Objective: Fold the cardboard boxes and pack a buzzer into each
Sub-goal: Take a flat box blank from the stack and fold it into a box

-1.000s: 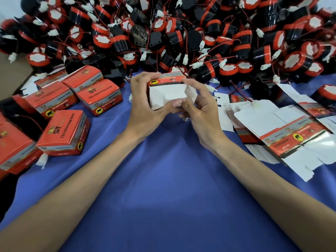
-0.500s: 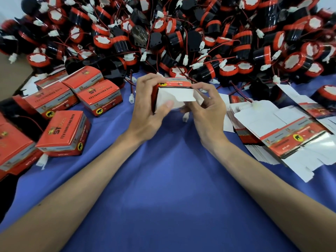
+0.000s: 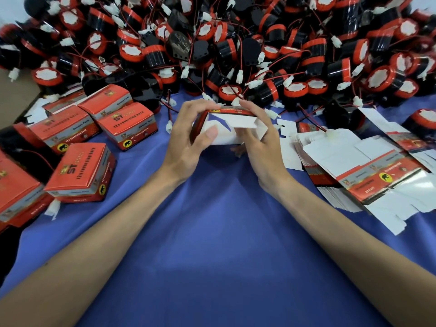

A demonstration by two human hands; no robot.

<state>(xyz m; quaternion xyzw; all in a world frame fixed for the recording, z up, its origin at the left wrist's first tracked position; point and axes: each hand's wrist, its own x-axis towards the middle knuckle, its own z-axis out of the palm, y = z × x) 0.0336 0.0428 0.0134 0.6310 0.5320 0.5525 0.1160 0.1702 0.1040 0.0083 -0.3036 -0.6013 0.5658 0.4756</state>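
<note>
While the half-formed carton is hanging just above the blue-covered worktop, close in front of the buzzer heap, both hands are working its near end. The left hand is wrapping the carton's left side, fingers curling over the red top edge and thumb pressing on a white side flap; its grip is closed on the carton. The right hand is taking the right side the same way, fingers over the top edge, thumb lying along the upper flap; that grip is also closed on the carton. A sliver of blue is showing past the flaps and no buzzer is showing inside, so this is probably one end being closed before loading. To do it well: the fingers on top should be holding the body square rather than squeezing it, the side flaps should be going in first along their creases, and the tuck flap last, sliding inside the wall without buckling. Loose leads with white connectors are lying very near and should be staying out of the fold. Finished boxes are sitting at left, the flat blanks at right.
</note>
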